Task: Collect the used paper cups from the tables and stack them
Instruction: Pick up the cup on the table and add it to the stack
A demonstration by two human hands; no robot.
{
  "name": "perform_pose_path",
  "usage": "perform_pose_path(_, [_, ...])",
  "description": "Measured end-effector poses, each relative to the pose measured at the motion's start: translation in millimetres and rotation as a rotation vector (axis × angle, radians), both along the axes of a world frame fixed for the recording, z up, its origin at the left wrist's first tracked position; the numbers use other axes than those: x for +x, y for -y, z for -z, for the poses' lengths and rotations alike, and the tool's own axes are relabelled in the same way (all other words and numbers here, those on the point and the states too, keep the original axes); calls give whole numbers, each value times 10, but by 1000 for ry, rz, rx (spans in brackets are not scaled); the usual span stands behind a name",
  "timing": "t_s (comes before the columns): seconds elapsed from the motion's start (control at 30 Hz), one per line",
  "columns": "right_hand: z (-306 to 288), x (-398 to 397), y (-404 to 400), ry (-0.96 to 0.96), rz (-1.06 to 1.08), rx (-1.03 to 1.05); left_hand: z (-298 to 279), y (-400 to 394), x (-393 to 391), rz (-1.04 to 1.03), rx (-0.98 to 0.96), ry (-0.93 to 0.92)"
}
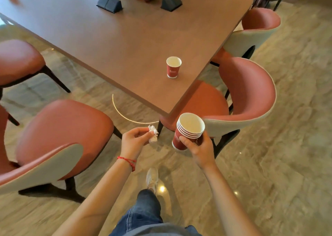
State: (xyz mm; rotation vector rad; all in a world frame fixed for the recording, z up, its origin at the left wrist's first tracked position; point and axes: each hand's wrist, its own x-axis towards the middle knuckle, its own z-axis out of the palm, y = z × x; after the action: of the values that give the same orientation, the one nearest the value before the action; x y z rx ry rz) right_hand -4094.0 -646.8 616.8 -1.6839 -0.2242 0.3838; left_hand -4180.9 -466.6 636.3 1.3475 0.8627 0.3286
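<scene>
Four nested red paper cups [186, 130]; crumpled white tissue [153, 133].

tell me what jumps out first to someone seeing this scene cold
A stack of red paper cups held in the right hand, low in the middle of the view, draws the eye first. Next comes the single red cup standing upright near the near corner of the brown table. The left hand pinches a crumpled white tissue, and red-cushioned chairs ring the table.
</scene>
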Motion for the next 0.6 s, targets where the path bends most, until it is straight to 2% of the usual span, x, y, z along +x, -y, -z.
perform_pose_path(0.3, [-101,1227,-845,-1,57,17,-47,-899,1333,54,16,-30])
perform_pose_path(0.6, [-204,2175,-1337,51,59,17,36,-1216,2130,22,4,-71])
